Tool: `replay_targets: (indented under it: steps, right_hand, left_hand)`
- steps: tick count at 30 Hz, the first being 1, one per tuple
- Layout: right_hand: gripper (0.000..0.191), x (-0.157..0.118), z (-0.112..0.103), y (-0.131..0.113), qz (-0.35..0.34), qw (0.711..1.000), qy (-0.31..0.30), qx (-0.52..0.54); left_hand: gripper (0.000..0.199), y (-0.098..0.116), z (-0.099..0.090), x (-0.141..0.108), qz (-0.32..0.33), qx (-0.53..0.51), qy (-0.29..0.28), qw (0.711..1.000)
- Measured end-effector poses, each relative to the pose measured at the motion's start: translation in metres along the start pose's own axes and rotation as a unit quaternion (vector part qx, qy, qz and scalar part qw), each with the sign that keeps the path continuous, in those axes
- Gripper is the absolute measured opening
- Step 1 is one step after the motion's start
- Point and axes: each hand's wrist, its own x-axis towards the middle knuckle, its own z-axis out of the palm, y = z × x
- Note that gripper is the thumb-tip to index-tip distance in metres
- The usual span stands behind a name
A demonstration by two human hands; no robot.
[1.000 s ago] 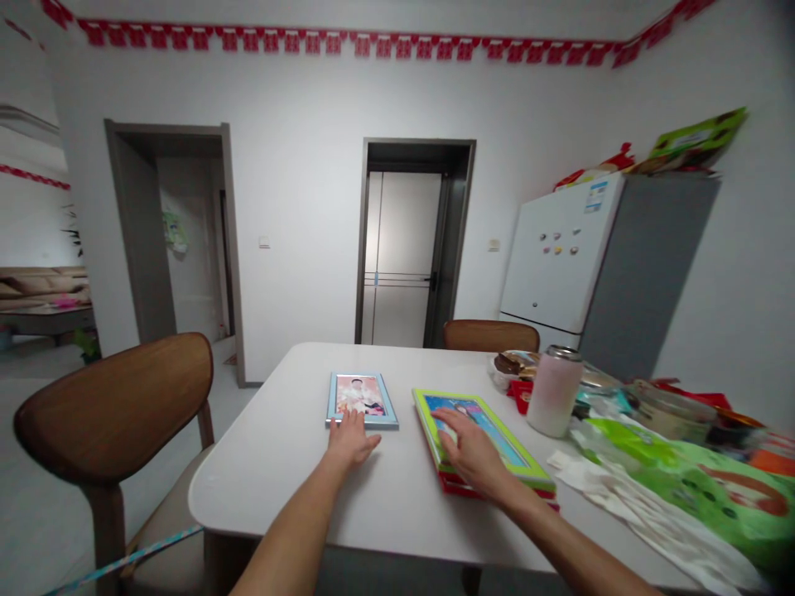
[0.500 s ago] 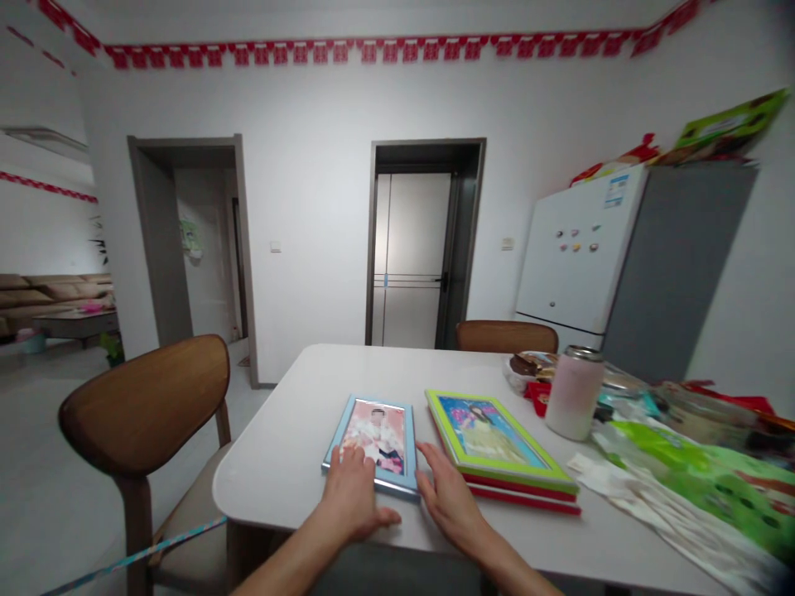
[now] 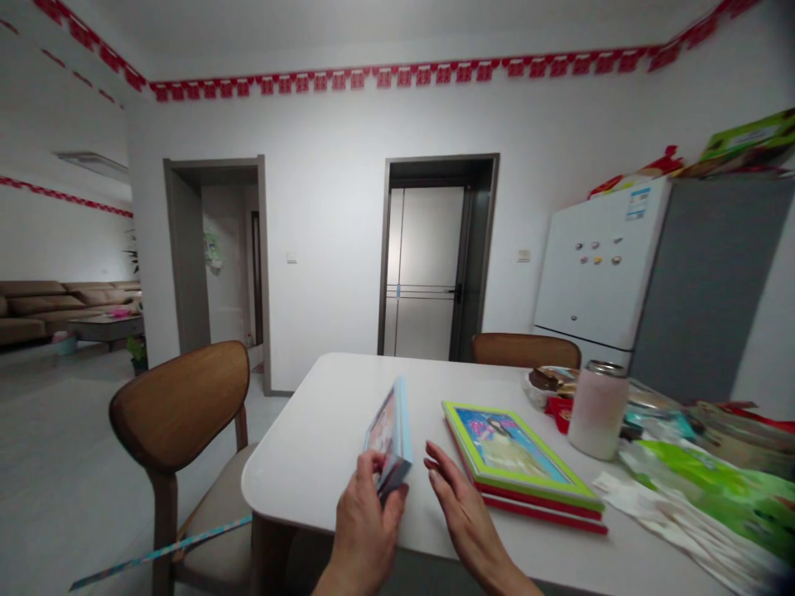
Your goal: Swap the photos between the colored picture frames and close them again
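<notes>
A light blue picture frame [image 3: 402,426] is tipped up on its side, with its photo turned to the left. My left hand [image 3: 368,517] grips its near end, fingers over the photo side and thumb at the lower edge. My right hand [image 3: 458,505] is apart from it, just to the right, fingers stretched out and holding nothing. Beside my right hand lies a green picture frame [image 3: 587,494] with a picture of a figure in a pale yellow dress. It rests on top of a red frame [image 3: 546,511], in a stack on the white table [image 3: 298,463].
A pink and white bottle [image 3: 598,414] stands behind the stack. To its right are a green plastic package [image 3: 701,476], white cloth gloves [image 3: 667,513] and food containers. One brown chair [image 3: 186,406] is at the left, another [image 3: 525,349] at the far side.
The blue frame lay flat on the table under both hands; now my left hand has tilted it up on edge. My right hand has come off it. The view has shifted slightly.
</notes>
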Motion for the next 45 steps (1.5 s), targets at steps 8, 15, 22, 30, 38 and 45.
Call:
replay_targets:
  steps: [8,15,22,30,38,45]
  right_hand:
    - [0.052,-0.006,0.031,0.004,-0.09,0.983,-0.136,-0.083]
    - [0.038,-0.02,0.025,0.02,-0.131,0.964,-0.177,-0.149]
    - [0.03,-0.026,0.022,0.013,-0.161,0.946,-0.19,-0.208]
    - [0.025,-0.007,0.017,-0.012,-0.179,0.909,-0.283,-0.246]
    - [0.017,0.009,0.036,-0.004,-0.172,0.911,-0.28,-0.25]
    - [0.027,0.018,0.024,0.014,-0.115,0.939,-0.197,-0.257]
  left_hand:
    - [0.057,-0.033,-0.013,-0.008,-0.111,-0.174,0.094,0.974]
    - [0.063,-0.069,-0.018,-0.036,-0.126,-0.009,0.041,0.991]
    - [0.056,-0.087,-0.017,-0.051,-0.093,0.119,-0.007,0.988]
    - [0.053,-0.082,-0.025,-0.043,0.003,0.218,-0.092,0.972]
    - [0.029,-0.07,-0.028,-0.024,0.055,0.174,-0.175,0.968]
    - [0.042,-0.069,-0.027,-0.028,0.024,0.192,-0.18,0.964]
